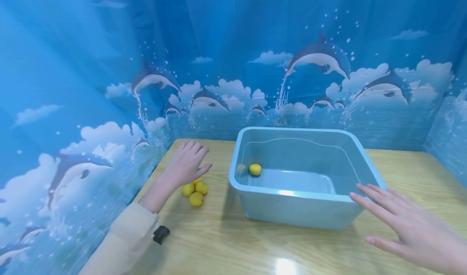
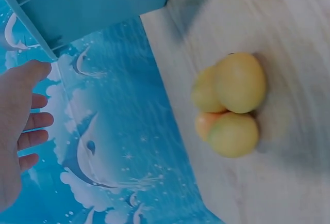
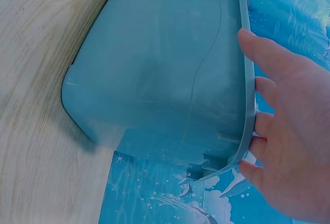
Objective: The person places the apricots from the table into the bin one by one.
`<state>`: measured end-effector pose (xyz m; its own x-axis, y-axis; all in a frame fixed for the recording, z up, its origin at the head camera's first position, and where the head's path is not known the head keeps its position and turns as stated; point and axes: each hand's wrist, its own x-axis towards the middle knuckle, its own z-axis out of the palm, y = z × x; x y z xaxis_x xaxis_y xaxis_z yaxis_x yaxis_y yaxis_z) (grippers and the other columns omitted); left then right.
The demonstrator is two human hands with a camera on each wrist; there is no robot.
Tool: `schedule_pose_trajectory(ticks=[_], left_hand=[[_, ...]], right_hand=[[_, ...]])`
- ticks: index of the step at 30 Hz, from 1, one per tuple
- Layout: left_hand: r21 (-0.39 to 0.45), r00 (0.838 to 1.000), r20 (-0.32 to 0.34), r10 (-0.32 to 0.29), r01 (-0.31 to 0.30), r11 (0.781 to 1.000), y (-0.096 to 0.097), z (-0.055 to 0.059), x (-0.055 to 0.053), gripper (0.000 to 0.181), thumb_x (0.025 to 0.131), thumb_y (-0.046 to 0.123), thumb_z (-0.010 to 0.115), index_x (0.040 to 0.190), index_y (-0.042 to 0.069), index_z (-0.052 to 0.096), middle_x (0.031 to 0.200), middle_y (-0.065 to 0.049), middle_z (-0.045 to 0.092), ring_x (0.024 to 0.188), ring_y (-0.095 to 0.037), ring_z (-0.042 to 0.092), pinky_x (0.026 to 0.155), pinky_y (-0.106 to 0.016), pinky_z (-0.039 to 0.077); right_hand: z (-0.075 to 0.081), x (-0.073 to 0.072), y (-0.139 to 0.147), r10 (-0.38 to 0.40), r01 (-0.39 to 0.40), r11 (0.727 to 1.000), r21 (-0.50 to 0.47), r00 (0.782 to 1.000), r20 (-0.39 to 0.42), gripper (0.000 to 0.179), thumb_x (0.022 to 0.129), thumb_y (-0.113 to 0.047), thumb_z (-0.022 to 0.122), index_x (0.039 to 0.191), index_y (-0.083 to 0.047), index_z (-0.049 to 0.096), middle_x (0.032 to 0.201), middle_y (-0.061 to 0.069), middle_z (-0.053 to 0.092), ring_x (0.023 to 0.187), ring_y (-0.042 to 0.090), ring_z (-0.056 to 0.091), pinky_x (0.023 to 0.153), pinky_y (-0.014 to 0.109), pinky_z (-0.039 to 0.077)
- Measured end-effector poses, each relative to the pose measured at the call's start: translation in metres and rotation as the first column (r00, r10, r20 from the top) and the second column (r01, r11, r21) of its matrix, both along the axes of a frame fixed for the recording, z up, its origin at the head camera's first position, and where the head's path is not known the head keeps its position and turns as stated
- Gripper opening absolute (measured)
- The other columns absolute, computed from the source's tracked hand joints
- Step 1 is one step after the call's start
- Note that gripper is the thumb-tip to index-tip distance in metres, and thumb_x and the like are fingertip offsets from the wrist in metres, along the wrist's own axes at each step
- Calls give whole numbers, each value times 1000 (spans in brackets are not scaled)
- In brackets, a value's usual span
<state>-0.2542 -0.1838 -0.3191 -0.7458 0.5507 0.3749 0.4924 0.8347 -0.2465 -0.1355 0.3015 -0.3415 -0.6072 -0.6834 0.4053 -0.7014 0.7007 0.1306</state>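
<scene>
A light blue plastic bin (image 1: 295, 210) stands on the wooden table. Inside it, near the left wall, lies one lemon (image 1: 255, 169). Left of the bin several lemons (image 1: 196, 199) sit bunched together, with an orange fruit (image 1: 197, 181) partly hidden among them. My left hand (image 1: 187, 161) hovers above and just behind this bunch, fingers loosely extended and holding nothing. In the left wrist view the orange fruit (image 2: 203, 126) peeks out between the yellow ones. My right hand (image 1: 412, 222) is at the bin's right front corner, fingers extended by the rim; whether they touch it I cannot tell.
A small black object (image 1: 161, 234) shows beside the left sleeve cuff. Blue curtains (image 1: 233, 56) printed with dolphins and clouds hang behind and at both sides of the wooden table (image 1: 226, 242).
</scene>
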Motion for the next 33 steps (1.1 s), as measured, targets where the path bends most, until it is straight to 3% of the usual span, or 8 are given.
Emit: schedule_pose_trajectory(ticks=[8, 18, 27, 33], left_hand=[[-5, 1000, 12, -5, 5, 1000, -14, -19, 10, 46, 82, 37, 68, 109, 1, 61, 101, -13, 59, 97, -29, 51, 88, -44, 40], [-17, 998, 2, -61, 61, 998, -30, -45, 27, 49, 79, 42, 69, 103, 0, 62, 96, -12, 59, 91, -29, 52, 87, -44, 41], [-18, 992, -17, -123, 122, 992, -44, -72, 30, 54, 72, 47, 73, 100, 2, 62, 90, -9, 57, 87, -28, 52, 85, -46, 41], [-56, 991, -31, -129, 127, 990, -49, -83, 34, 52, 72, 50, 72, 97, 5, 62, 92, -9, 58, 91, -29, 53, 90, -47, 41]], right_hand=[[0, 1, -1, -2, 2, 1000, 6, 1000, -9, 88, 72, -53, 70, 144, -18, 34, 151, -4, 20, 138, 3, 2, 109, 20, -4], [-1, 3, 0, -62, 61, 998, 30, 997, 43, 88, 71, -52, 71, 145, -25, 30, 142, 9, 37, 134, -5, -6, 107, 20, -10], [0, 1, 0, -48, 48, 999, 21, 998, 39, 89, 71, -52, 71, 145, -24, 31, 139, 10, 41, 134, -6, -5, 108, 20, -8], [-2, 1, 1, -68, 67, 997, 28, 996, 54, 89, 71, -52, 71, 145, -25, 29, 139, 11, 40, 132, -7, -7, 107, 20, -10]])
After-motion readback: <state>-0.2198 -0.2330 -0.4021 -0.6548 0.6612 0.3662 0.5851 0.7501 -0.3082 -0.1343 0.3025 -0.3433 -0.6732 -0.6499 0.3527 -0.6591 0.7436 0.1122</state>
